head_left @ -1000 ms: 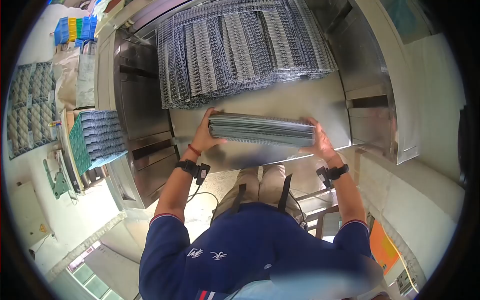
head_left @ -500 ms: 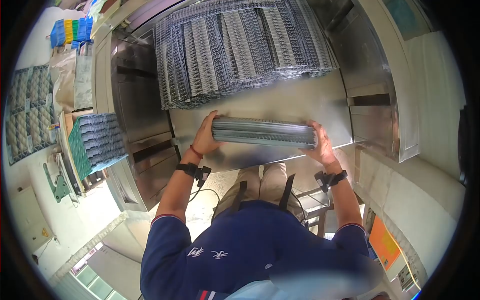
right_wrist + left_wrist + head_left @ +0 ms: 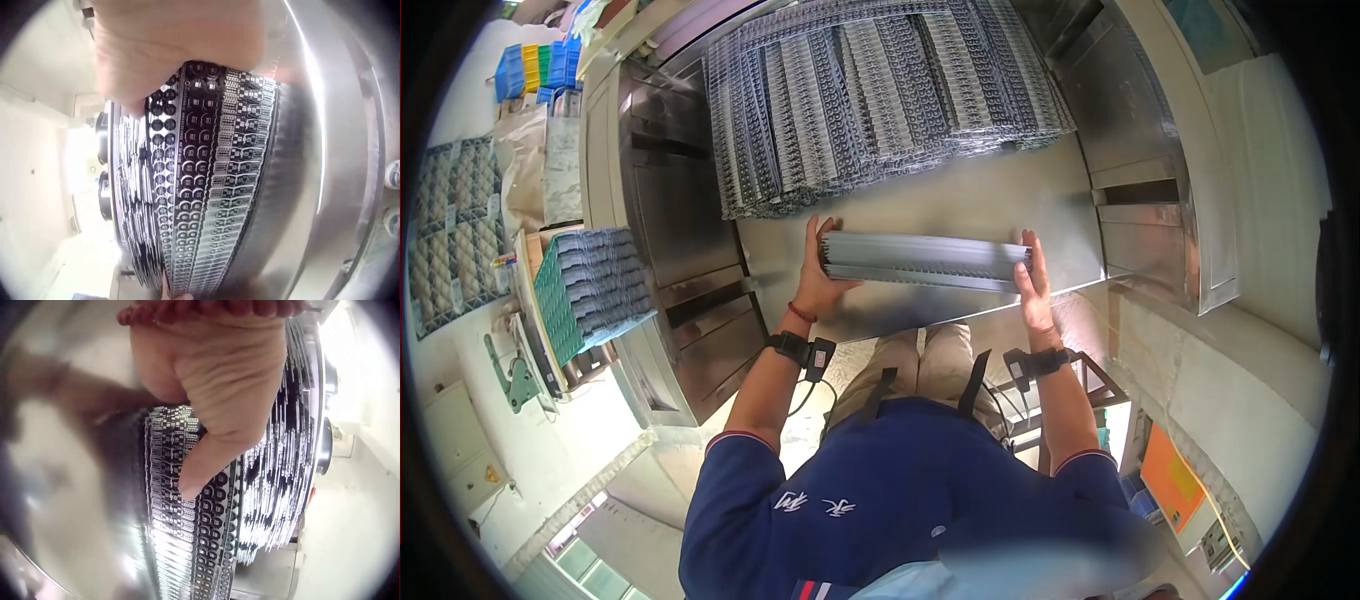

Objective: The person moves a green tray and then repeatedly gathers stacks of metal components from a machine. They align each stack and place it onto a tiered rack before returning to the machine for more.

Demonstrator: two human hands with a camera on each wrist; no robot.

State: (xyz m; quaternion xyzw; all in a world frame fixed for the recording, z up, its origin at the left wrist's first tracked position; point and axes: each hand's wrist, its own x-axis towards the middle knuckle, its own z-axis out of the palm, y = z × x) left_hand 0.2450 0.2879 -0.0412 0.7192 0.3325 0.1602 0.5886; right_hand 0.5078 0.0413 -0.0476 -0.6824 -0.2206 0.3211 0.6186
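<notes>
A stack of thin strips patterned like circuit boards [image 3: 925, 260] is held level between the two hands, over the near part of the metal worktop. My left hand [image 3: 822, 280] grips its left end, thumb on the near side and fingers at the far side. At the right end my right hand [image 3: 1036, 285] holds it with the thumb in front and fingers pointing away. In the left wrist view the left thumb [image 3: 209, 456] presses on rows of small rectangular and round patterns. The right wrist view shows the right hand [image 3: 181, 44] over the near end of the patterned strips [image 3: 200, 144].
A wide pile of similar patterned panels [image 3: 880, 100] lies at the back of the metal worktop [image 3: 1000, 200]. Metal side walls [image 3: 685, 190] flank it. To the left stands a grey-blue stack of trays [image 3: 605, 280] beside a green board; small colored bins [image 3: 535, 68] are farther back.
The stack has rolled slightly between the hands, and a smoother edge now faces up. The right hand has turned, its fingers pointing more away from the body. The large pile stays put.
</notes>
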